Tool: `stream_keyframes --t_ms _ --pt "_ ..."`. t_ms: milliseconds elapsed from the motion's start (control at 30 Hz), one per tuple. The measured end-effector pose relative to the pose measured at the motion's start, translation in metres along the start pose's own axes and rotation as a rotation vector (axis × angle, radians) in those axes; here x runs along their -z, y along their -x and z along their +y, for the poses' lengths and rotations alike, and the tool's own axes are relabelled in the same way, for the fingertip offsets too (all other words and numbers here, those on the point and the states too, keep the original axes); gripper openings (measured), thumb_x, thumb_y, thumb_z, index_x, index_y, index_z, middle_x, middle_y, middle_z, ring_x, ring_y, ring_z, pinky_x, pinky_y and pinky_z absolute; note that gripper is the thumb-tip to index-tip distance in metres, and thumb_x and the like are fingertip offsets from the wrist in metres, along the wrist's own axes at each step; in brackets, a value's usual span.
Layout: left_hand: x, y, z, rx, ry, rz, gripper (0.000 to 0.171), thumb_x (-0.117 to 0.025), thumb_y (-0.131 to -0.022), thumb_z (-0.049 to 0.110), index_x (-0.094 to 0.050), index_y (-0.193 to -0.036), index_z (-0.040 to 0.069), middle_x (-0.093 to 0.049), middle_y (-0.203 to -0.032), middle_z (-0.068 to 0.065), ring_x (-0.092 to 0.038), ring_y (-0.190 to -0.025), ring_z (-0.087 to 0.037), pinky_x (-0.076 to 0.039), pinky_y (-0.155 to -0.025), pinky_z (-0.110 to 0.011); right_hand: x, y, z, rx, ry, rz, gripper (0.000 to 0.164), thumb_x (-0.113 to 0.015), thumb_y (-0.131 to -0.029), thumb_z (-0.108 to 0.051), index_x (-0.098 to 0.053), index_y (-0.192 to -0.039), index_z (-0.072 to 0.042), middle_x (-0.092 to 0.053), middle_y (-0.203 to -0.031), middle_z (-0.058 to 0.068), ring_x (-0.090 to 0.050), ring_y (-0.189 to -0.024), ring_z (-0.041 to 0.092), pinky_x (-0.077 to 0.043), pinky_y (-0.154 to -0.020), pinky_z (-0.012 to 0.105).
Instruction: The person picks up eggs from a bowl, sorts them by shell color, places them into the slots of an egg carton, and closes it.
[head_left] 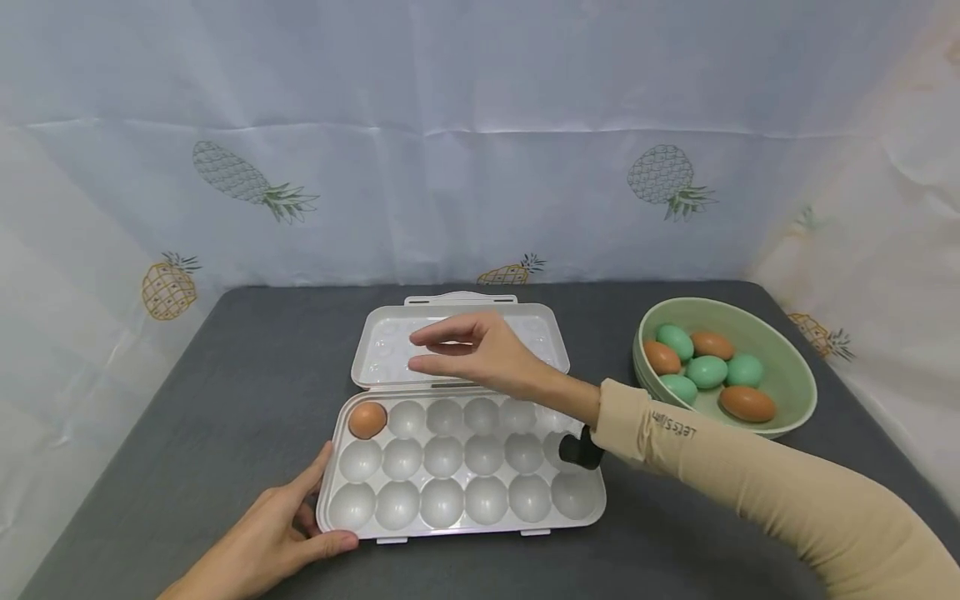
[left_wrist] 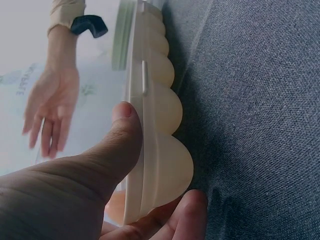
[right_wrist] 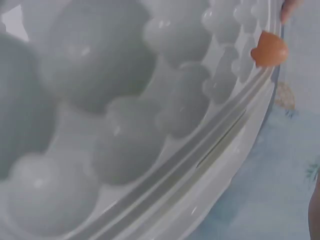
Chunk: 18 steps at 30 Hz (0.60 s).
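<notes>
A white egg tray [head_left: 467, 531] lies with its lid [head_left: 362, 354] folded back behind it. One brown egg [head_left: 367, 420] sits in the cup at the tray's back left corner. My left hand [head_left: 273, 525] grips the tray's front left corner; in the left wrist view the thumb [left_wrist: 120, 135] lies on the rim and fingertips [left_wrist: 192, 205] reach underneath. Above the lid hovers my right hand [head_left: 480, 350], its fingers extended and apart from the thumb, holding nothing. The right wrist view shows cups of the tray close up and the brown egg [right_wrist: 271, 50] at the far end.
On the right stands a light green bowl [head_left: 806, 392] with several brown and green eggs [head_left: 707, 372]. My right sleeve [head_left: 750, 467] passes in front of it. A dark grey cloth [head_left: 187, 425] covers the table. Behind hangs a pale curtain [head_left: 450, 192] with pineapple prints.
</notes>
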<state>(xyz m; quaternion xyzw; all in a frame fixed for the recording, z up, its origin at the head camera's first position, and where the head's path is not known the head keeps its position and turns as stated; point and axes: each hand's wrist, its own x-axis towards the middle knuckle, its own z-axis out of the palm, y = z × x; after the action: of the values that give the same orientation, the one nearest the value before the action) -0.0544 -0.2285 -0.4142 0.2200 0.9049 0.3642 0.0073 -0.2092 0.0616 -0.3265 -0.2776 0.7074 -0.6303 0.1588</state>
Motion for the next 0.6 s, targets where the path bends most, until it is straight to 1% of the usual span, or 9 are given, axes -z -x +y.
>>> stream_keyframes --t_ms 67,100,200,233,300,367,433,500,600 --pt "-0.001 0.000 -0.001 -0.010 0.005 0.002 0.107 -0.087 -0.081 0.022 -0.021 -0.154 -0.017 -0.062 -0.076 0.020 -0.055 -0.063 0.012 -0.045 -0.055 -0.014 0.014 0.007 -0.002 0.034 -0.005 0.025 0.033 -0.077 -0.088 -0.005 -0.073 -0.120 0.001 -0.072 -0.125 0.017 -0.071 -0.118 0.023 -0.057 -0.101 0.031" --pt "-0.001 0.000 -0.002 -0.014 0.006 0.002 0.107 -0.088 -0.081 0.022 -0.020 -0.154 -0.017 -0.062 -0.076 0.021 -0.055 -0.063 0.012 -0.045 -0.055 -0.013 0.021 0.011 -0.003 0.063 -0.006 0.041 0.033 -0.077 -0.088 -0.003 -0.072 -0.120 0.004 -0.073 -0.124 0.017 -0.071 -0.118 0.023 -0.057 -0.101 0.032" --pt "-0.002 -0.001 -0.002 -0.019 0.007 -0.003 0.107 -0.088 -0.080 0.021 -0.020 -0.153 -0.019 -0.063 -0.074 0.021 -0.055 -0.063 0.012 -0.045 -0.055 -0.013 0.044 0.023 -0.005 0.151 -0.015 0.093 0.032 -0.077 -0.088 -0.003 -0.072 -0.119 0.005 -0.076 -0.119 0.010 -0.072 -0.114 0.016 -0.057 -0.101 0.033" --pt "-0.002 -0.001 -0.002 -0.018 0.010 -0.006 0.107 -0.087 -0.081 0.021 -0.020 -0.153 -0.019 -0.063 -0.073 0.021 -0.055 -0.063 0.012 -0.044 -0.055 -0.013 0.052 0.027 -0.006 0.173 -0.022 0.109 0.030 -0.078 -0.088 -0.003 -0.073 -0.118 0.003 -0.077 -0.117 0.007 -0.072 -0.113 0.014 -0.058 -0.100 0.033" --pt "-0.002 -0.001 -0.002 -0.012 0.006 -0.008 0.107 -0.087 -0.081 0.022 -0.020 -0.154 -0.018 -0.063 -0.073 0.021 -0.055 -0.063 0.012 -0.044 -0.055 -0.014 0.067 0.036 -0.007 0.205 -0.036 0.139 0.027 -0.077 -0.089 -0.002 -0.076 -0.115 -0.003 -0.078 -0.112 -0.005 -0.072 -0.110 0.010 -0.059 -0.097 0.031" --pt "-0.002 -0.001 -0.003 -0.010 0.000 -0.007 0.107 -0.088 -0.081 0.022 -0.020 -0.154 -0.017 -0.062 -0.073 0.022 -0.054 -0.063 0.012 -0.044 -0.055 -0.014 0.082 0.045 -0.008 0.206 -0.050 0.169 0.027 -0.076 -0.089 0.000 -0.078 -0.113 -0.011 -0.078 -0.111 -0.009 -0.072 -0.107 0.007 -0.060 -0.095 0.029" --pt "-0.003 -0.001 -0.005 -0.022 -0.004 0.004 0.108 -0.088 -0.080 0.022 -0.020 -0.154 -0.017 -0.062 -0.074 0.021 -0.054 -0.063 0.012 -0.043 -0.056 -0.013 0.096 0.054 -0.008 0.199 -0.053 0.205 0.030 -0.075 -0.089 0.004 -0.079 -0.111 -0.015 -0.078 -0.110 -0.009 -0.073 -0.106 0.007 -0.060 -0.093 0.027" --pt "-0.003 0.000 -0.007 -0.050 -0.012 0.017 0.108 -0.089 -0.079 0.021 -0.021 -0.153 -0.018 -0.062 -0.073 0.022 -0.054 -0.063 0.013 -0.042 -0.056 -0.012 0.108 0.064 -0.008 0.194 -0.039 0.252 0.030 -0.074 -0.089 0.006 -0.079 -0.112 -0.013 -0.078 -0.109 -0.008 -0.073 -0.104 0.006 -0.060 -0.092 0.025" --pt "-0.005 0.000 -0.009 -0.085 -0.009 0.039 0.107 -0.090 -0.077 0.019 -0.023 -0.152 -0.019 -0.064 -0.081 0.015 -0.054 -0.063 0.013 -0.042 -0.056 -0.010 0.128 0.081 -0.007 0.181 -0.022 0.317 0.029 -0.072 -0.090 0.007 -0.078 -0.114 -0.008 -0.079 -0.108 -0.007 -0.074 -0.103 0.006 -0.059 -0.092 0.022"
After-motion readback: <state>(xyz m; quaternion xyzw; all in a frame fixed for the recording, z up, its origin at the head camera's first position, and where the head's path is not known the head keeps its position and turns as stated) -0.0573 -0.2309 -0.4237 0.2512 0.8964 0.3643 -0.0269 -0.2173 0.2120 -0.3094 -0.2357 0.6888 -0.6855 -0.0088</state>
